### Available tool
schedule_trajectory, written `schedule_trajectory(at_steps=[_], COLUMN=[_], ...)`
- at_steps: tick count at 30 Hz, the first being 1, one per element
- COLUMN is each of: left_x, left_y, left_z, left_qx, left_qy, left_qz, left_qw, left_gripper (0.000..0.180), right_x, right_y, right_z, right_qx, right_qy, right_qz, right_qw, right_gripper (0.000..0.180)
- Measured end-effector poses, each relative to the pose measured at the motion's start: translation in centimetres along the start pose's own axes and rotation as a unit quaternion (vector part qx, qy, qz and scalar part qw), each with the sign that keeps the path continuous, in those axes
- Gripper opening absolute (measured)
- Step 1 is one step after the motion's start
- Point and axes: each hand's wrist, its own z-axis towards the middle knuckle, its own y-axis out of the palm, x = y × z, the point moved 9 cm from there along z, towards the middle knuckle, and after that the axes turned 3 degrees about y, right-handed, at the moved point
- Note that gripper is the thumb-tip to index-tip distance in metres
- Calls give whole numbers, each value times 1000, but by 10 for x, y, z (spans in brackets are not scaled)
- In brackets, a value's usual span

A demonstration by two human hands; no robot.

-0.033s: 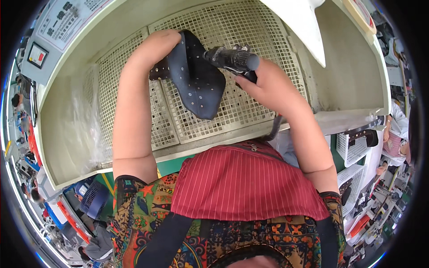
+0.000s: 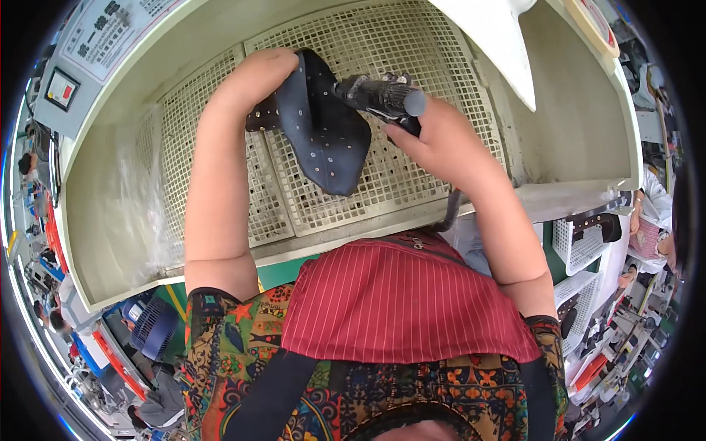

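Holding dark studded item (image 2: 327, 143) in left hand (image 2: 266, 72), over grating (image 2: 401, 169) of beige tray (image 2: 588, 143). Gripping black gun-shaped tool (image 2: 379, 95) in right hand (image 2: 437, 136), with one end just beside item. Can see clear plastic (image 2: 147, 198) along tray's left edge, white pointed panel (image 2: 496, 40) over far-right corner.

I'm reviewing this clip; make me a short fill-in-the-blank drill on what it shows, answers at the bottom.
1. The person's ____ hand grips the black handheld tool.
2. Of upper and lower in the picture, the other hand holds the dark studded piece at its ____ end.
3. Of red, green and white, the striped apron is mainly ____.
4. Of the picture's two side halves, the blue fan shows in the ____ one.

Missing words: right; upper; red; left.
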Motion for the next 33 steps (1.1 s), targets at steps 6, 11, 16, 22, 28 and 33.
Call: schedule_trajectory(at_steps=[6,11,16,22,28,33], left_x=[2,-1,6,2,3,-1], left_y=[8,11,22,38,36,44], left_z=[-1,-6,-31,-47,-54,-64], left_qx=[-8,-1,68,90,108,124], left_qy=[-43,1,52,61,59,58], left_qz=[31,51,81,109,119,136], left_qw=[999,999,993,988,985,981], left_gripper=[33,36,35,35,34,30], right_x=[-4,2,7,-4,8,21], right_y=[-8,-13,-17,-8,-11,-19], right_z=[-2,-24,-37,-24,-34,-51], right_qx=[65,22,12,15,11,5], right_qy=[4,28,28,11,22,64], right_qz=[-21,-42,-54,-25,-8,-13], right_qw=[998,998,998,1000,1000,998], right_gripper=[41,42,44,44,41,36])
